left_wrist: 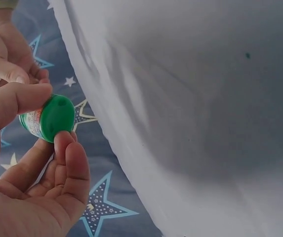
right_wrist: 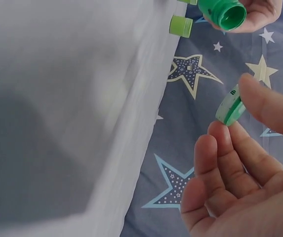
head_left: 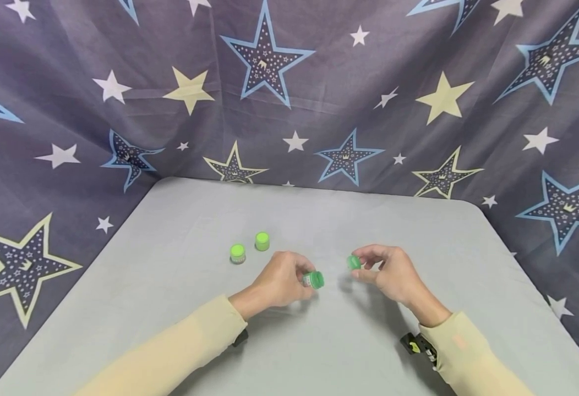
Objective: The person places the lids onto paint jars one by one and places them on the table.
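Note:
My left hand [head_left: 280, 279] grips a small green jar [head_left: 313, 280] between thumb and fingers, tilted on its side. Its uncovered mouth shows in the right wrist view, where the jar [right_wrist: 226, 14] points toward the camera. From the left wrist view I see its rounded green base [left_wrist: 58, 118] and a printed label. A short way to the right, my right hand [head_left: 392, 273] pinches a green lid [right_wrist: 230, 106] by its edge, thumb against fingertips. The lid and the jar are apart, both held above the table.
Two small jars with lime-green lids, a nearer one [head_left: 237, 254] and a farther one [head_left: 262, 241], stand on the grey-white table [head_left: 369, 220] beyond my left hand. A dark star-patterned curtain [head_left: 319, 110] hangs behind the table and along its sides.

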The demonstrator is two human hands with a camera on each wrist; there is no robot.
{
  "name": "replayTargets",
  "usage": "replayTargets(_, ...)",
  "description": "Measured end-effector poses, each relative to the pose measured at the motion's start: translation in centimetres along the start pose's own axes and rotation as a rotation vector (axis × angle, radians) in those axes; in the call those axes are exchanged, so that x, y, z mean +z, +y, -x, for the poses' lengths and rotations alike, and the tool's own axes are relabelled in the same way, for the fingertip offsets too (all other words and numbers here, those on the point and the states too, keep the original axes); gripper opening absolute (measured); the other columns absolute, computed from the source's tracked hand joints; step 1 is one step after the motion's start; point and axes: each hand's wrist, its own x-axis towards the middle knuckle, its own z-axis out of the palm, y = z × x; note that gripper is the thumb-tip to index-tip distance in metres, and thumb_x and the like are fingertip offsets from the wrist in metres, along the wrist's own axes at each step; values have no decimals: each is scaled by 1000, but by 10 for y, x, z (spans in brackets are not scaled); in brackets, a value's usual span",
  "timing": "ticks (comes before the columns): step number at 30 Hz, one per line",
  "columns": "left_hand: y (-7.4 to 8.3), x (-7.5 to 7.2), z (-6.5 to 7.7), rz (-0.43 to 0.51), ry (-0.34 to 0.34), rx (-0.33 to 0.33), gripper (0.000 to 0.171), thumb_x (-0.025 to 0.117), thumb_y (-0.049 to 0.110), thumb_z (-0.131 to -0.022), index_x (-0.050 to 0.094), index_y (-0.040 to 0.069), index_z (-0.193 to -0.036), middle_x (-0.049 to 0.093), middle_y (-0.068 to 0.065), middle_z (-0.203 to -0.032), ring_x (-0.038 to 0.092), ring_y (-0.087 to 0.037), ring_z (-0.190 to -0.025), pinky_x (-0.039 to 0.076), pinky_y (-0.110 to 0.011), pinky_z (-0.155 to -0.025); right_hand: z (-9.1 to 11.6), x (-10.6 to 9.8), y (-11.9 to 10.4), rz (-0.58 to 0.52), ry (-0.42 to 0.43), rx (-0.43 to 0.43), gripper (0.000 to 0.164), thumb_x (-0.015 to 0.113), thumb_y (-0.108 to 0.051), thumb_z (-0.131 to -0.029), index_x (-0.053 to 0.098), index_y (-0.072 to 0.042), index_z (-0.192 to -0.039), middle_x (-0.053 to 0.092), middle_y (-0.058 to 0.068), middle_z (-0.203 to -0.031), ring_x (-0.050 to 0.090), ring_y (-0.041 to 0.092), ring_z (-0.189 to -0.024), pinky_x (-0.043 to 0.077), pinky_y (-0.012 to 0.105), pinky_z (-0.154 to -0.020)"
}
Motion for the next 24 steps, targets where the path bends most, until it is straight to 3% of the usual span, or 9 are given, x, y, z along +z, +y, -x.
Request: replayTargets(24,2,-1,-2,-7,19,16,23,82,11,-67,73,16,-88,62,5,-68,53,-9,-60,46,-24,-51,9,15,-17,-72,-30,-72,31,84,-15,-70,72,-19,-99,69,-8,-84,60,14,-79,45,41,-73)
